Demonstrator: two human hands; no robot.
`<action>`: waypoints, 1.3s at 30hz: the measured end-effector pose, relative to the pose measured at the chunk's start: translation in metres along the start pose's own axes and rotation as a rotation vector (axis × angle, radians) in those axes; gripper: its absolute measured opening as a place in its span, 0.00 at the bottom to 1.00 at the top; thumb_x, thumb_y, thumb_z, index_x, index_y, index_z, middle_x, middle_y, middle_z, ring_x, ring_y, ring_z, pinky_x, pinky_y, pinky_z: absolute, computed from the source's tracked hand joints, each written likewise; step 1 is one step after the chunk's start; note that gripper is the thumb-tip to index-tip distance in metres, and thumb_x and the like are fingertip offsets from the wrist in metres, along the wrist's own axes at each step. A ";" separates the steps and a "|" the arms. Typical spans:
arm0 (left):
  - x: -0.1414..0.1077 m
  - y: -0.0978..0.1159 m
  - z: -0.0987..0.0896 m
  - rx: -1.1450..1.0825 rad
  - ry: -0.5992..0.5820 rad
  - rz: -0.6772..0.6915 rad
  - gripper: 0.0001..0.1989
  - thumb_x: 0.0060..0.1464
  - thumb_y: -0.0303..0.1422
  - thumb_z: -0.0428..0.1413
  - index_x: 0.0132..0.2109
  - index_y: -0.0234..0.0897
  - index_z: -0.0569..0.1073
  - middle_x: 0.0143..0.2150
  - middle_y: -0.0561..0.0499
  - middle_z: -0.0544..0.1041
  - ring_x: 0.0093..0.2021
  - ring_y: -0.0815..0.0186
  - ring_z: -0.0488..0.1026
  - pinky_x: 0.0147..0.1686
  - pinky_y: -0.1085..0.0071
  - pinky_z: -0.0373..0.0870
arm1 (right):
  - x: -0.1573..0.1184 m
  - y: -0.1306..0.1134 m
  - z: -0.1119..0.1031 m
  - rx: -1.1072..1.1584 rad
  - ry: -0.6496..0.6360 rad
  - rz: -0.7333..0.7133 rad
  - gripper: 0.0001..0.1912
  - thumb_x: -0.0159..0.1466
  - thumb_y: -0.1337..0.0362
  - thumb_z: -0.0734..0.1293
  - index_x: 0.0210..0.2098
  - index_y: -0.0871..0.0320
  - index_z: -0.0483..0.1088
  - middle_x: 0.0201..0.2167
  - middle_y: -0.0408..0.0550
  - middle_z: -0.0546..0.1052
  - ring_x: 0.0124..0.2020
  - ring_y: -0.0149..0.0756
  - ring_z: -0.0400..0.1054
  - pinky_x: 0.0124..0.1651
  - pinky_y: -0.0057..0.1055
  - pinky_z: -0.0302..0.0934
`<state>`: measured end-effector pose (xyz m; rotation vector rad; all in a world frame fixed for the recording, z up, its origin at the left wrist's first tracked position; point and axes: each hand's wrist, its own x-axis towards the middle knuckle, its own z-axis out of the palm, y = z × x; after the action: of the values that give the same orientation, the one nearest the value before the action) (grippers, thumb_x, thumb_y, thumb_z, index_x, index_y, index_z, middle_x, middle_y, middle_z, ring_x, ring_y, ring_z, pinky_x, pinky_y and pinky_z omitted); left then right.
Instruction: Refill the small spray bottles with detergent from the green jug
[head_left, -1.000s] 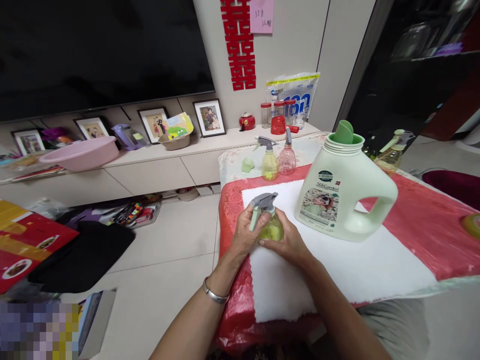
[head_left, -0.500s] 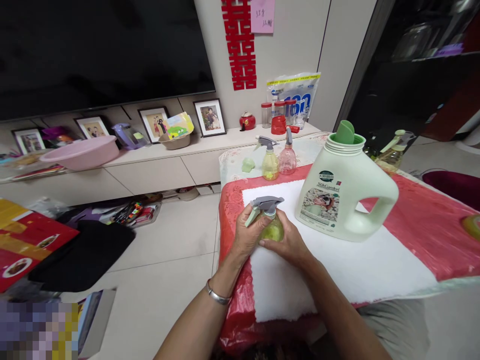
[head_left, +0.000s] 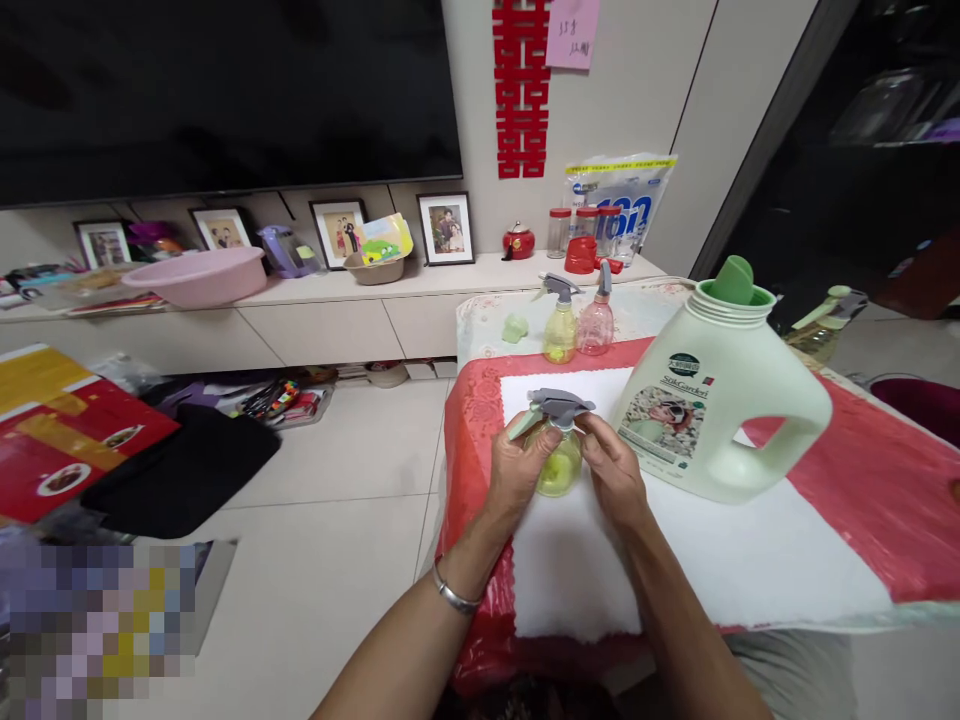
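Observation:
A small yellow-green spray bottle [head_left: 561, 472] with a grey sprayer head [head_left: 559, 402] stands nearly upright over a white cloth [head_left: 574, 590]. My left hand [head_left: 517, 465] is wrapped round its neck and left side, the thumb across the front just under the head. On the other side my right hand [head_left: 616, 468] has its bent fingers at the collar and the back of the head; the fingertips are partly hidden. Just right of my hands stands a large pale green jug [head_left: 735, 400] with a green cup [head_left: 735, 280] tilted in its mouth.
Behind the cloth stand a yellow spray bottle [head_left: 560, 335] and a pink one [head_left: 597, 325], beside a pale green lump [head_left: 514, 327]. Another sprayer [head_left: 829, 325] is behind the jug. Red plastic [head_left: 480, 410] covers the table. Red-lidded jars [head_left: 559, 232] stand on the cabinet.
My right hand has shifted from cupping the bottle's lower side up to its collar and head, uncovering more of the body. The camera view has turned slightly left.

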<state>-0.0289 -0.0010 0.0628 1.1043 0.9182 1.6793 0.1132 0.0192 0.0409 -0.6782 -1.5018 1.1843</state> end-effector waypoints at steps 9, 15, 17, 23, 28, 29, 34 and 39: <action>-0.005 -0.006 0.001 0.096 -0.009 0.052 0.23 0.59 0.47 0.61 0.55 0.35 0.78 0.54 0.41 0.81 0.57 0.52 0.76 0.61 0.56 0.68 | 0.008 -0.005 0.011 0.097 -0.034 0.018 0.22 0.72 0.51 0.67 0.59 0.56 0.71 0.55 0.50 0.72 0.57 0.41 0.67 0.60 0.35 0.66; -0.017 -0.004 -0.002 0.153 -0.045 0.010 0.23 0.59 0.39 0.58 0.59 0.35 0.72 0.59 0.41 0.77 0.61 0.51 0.73 0.64 0.52 0.67 | 0.013 -0.003 0.004 0.110 -0.017 0.036 0.19 0.69 0.52 0.71 0.54 0.56 0.74 0.55 0.50 0.72 0.55 0.40 0.69 0.60 0.35 0.66; -0.018 -0.006 -0.003 0.290 -0.036 0.014 0.27 0.53 0.34 0.60 0.60 0.34 0.69 0.60 0.38 0.74 0.63 0.49 0.70 0.66 0.50 0.64 | 0.014 -0.002 0.000 0.107 -0.009 0.042 0.18 0.68 0.53 0.72 0.52 0.56 0.74 0.54 0.50 0.73 0.54 0.40 0.70 0.60 0.35 0.66; -0.016 -0.011 0.002 0.502 -0.048 0.111 0.33 0.47 0.29 0.63 0.61 0.36 0.65 0.59 0.39 0.73 0.62 0.49 0.70 0.64 0.51 0.66 | 0.016 -0.003 -0.005 0.087 0.033 0.037 0.18 0.65 0.53 0.75 0.49 0.57 0.75 0.51 0.51 0.75 0.54 0.42 0.71 0.60 0.39 0.67; -0.013 -0.010 0.004 0.549 -0.061 0.185 0.34 0.46 0.28 0.64 0.61 0.38 0.65 0.58 0.41 0.74 0.60 0.50 0.71 0.62 0.52 0.67 | 0.018 -0.012 -0.004 0.050 0.069 0.016 0.19 0.63 0.55 0.76 0.50 0.57 0.76 0.52 0.52 0.75 0.54 0.42 0.71 0.59 0.38 0.68; -0.013 -0.010 0.004 0.556 -0.063 0.183 0.34 0.46 0.28 0.64 0.60 0.39 0.64 0.58 0.41 0.74 0.60 0.51 0.71 0.62 0.52 0.68 | 0.018 -0.013 -0.003 0.044 0.075 0.011 0.19 0.63 0.56 0.76 0.50 0.57 0.76 0.52 0.52 0.74 0.53 0.42 0.72 0.58 0.38 0.68; -0.013 -0.009 0.003 0.584 -0.047 0.157 0.32 0.45 0.29 0.65 0.57 0.40 0.65 0.55 0.43 0.75 0.59 0.51 0.72 0.60 0.52 0.69 | 0.019 -0.015 -0.002 0.017 0.084 -0.007 0.17 0.63 0.57 0.76 0.48 0.56 0.76 0.52 0.51 0.75 0.53 0.39 0.71 0.58 0.35 0.68; -0.013 -0.013 0.004 0.600 -0.048 0.172 0.31 0.45 0.29 0.65 0.56 0.40 0.64 0.55 0.43 0.74 0.57 0.50 0.72 0.58 0.50 0.70 | 0.020 -0.022 0.001 -0.024 0.076 -0.018 0.18 0.63 0.56 0.76 0.49 0.56 0.76 0.51 0.51 0.75 0.51 0.38 0.72 0.55 0.32 0.68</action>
<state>-0.0193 -0.0091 0.0490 1.6493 1.3772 1.5382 0.1103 0.0284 0.0685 -0.7160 -1.4579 1.1167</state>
